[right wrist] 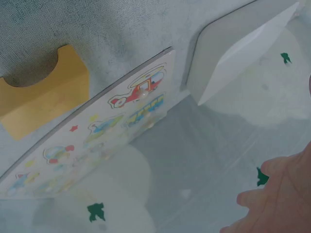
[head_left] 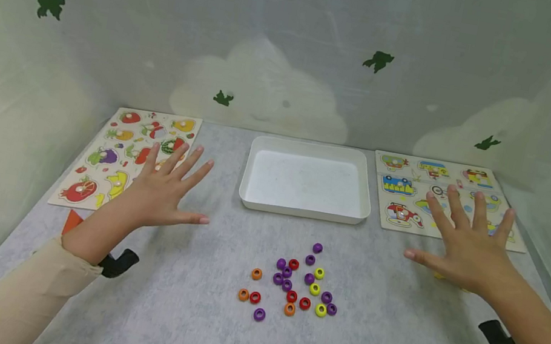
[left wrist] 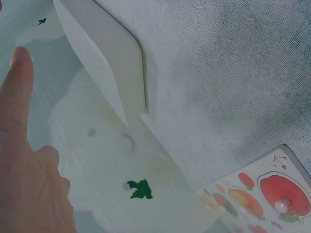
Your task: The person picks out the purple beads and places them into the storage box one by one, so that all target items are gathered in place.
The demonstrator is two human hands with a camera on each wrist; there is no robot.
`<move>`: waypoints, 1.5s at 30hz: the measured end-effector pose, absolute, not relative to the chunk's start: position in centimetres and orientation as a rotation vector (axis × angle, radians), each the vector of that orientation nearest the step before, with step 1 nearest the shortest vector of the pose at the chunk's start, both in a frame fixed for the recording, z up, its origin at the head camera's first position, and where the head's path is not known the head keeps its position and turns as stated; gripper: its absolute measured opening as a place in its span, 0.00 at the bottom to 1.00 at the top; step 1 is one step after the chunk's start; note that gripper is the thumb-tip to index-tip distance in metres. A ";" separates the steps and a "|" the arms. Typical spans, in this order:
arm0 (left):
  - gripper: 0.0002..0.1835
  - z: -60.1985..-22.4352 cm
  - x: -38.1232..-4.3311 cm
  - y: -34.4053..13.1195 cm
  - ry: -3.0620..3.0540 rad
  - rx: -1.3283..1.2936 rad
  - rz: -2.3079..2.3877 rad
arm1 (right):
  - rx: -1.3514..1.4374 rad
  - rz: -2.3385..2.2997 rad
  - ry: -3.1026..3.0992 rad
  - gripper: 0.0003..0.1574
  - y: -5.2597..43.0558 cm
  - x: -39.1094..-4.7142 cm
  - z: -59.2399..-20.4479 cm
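The left hand hovers with its fingers spread, holding nothing, over the right edge of the fruit puzzle board. Likewise spread and free of any object, the right hand hangs over the vehicle puzzle board, covering part of it. Between the hands lie scattered beads: purple, red, orange and yellow. Behind them stands a white rectangular tray with a bare floor. In the left wrist view, an extended thumb or finger shows; several fingertips enter the right wrist view.
Beneath the right hand lies a yellow piece with a curved cutout, mostly hidden in the head view. An orange piece sticks out beside the left forearm. A pale curtain with green bird-like shapes encloses the grey cloth-covered table.
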State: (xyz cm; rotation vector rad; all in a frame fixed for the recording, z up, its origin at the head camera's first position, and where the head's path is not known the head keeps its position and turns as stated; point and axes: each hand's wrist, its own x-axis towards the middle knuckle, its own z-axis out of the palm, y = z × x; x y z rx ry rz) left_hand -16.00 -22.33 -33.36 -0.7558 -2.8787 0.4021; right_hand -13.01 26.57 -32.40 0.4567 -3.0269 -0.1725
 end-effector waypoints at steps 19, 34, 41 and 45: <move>0.53 -33.1 -15.9 -22.4 -2.882 -0.776 0.373 | 0.482 -0.189 -3.007 0.61 26.5 -13.1 -32.5; 0.53 -33.7 -16.9 -21.9 -2.742 -0.916 0.244 | 0.780 0.162 -2.796 0.60 23.9 -12.8 -32.4; 0.52 -35.9 -18.5 -19.9 -2.755 -0.953 -0.037 | 0.950 0.711 -2.777 0.46 19.6 -13.0 -35.6; 0.51 -37.7 -19.5 -18.6 -2.828 -0.887 -0.251 | 0.984 0.979 -2.798 0.36 17.3 -13.6 -38.6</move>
